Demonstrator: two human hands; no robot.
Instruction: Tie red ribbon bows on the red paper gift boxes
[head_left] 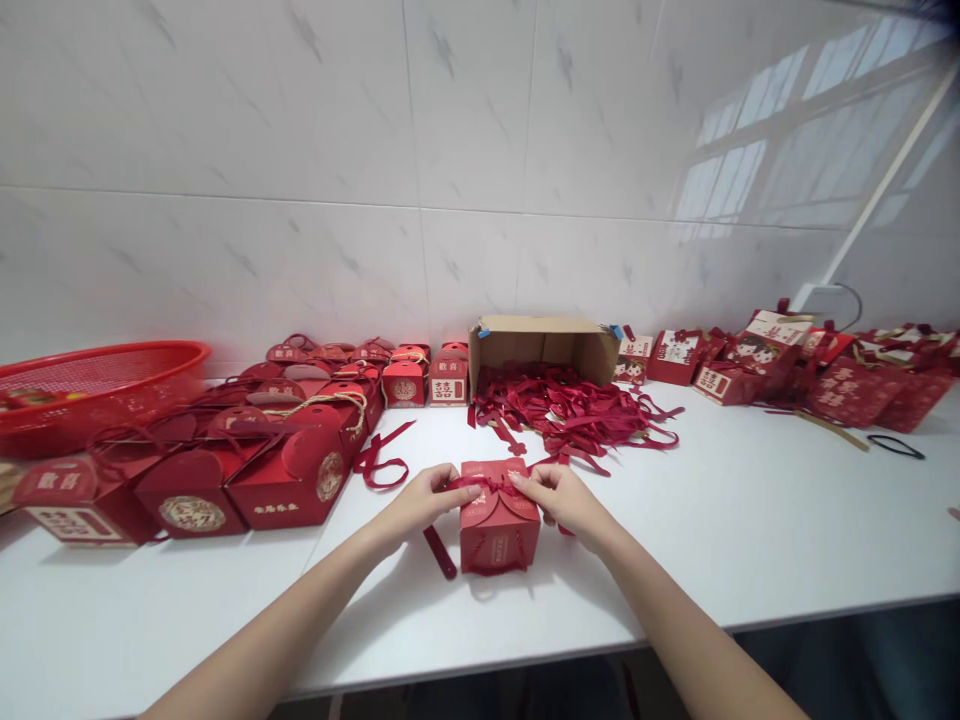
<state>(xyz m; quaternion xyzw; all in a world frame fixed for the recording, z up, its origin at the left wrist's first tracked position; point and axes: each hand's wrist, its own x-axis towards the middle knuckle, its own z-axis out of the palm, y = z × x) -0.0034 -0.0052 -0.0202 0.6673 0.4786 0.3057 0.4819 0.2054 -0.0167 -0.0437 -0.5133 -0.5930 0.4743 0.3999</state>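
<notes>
A red gift box (499, 540) stands on the white table in front of me, with a dark red ribbon (491, 485) crossing its top. My left hand (435, 495) pinches the ribbon at the left side of the box's top. On the opposite side, my right hand (559, 495) pinches the ribbon between thumb and fingers. The ribbon meets in a small knot or crossing at the middle. One loose ribbon tail (439, 553) lies left of the box, and another piece shows behind my right hand.
Several closed red gift boxes (285, 480) stand in rows at left, before a red plastic basket (105, 385). A cardboard box (544, 345) spills red ribbons (577, 410) at the back. Red gift bags (765, 355) and a black loop (896, 446) lie at right. The table (675, 540) ends near me.
</notes>
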